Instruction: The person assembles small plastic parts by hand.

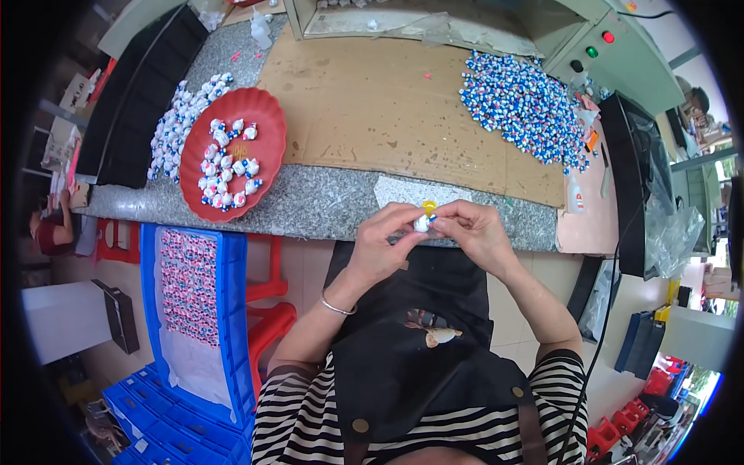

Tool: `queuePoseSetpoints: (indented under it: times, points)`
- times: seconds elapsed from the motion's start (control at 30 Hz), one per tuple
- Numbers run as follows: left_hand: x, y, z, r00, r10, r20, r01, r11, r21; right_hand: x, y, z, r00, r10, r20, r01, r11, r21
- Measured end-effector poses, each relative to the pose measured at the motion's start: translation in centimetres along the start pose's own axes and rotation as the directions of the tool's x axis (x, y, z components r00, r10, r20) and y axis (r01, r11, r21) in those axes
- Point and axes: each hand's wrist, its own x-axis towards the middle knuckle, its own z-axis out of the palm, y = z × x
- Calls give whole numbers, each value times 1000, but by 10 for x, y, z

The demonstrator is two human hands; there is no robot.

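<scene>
Just over the near edge of the counter, my left hand [383, 242] pinches a small white figurine [421, 225] between thumb and fingertips. My right hand [474, 232] has its thumb and fingers closed at the figurine's blue part. Fingers cover some of the figurine, so I cannot tell whether the blue part is separate. Right behind the fingertips shows a small yellow thing [428, 207], its kind unclear. A speckled white sheet [395, 191] lies beyond my hands. To the left, a red scalloped plate [269, 124] carries several white figurines with blue and pink parts.
A large pile of small blue-and-white pieces [519, 105] covers the cardboard [356, 101] at the far right. More white figurines [167, 136] heap beside the plate. A white bottle [574, 194] stands at right. Below left, a blue crate [232, 310] holds rows of pink-and-white pieces.
</scene>
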Motion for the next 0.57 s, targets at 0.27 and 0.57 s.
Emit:
queuePoseSetpoints:
  times: [0.27, 0.57]
  points:
    - [17, 14, -28, 850, -252, 462, 404, 875, -265, -1, -17, 0, 866, -460, 195, 497, 755, -428]
    - [20, 11, -49, 882, -282, 377, 393, 882, -261, 29, -9, 17, 866, -456, 205, 499, 758, -421]
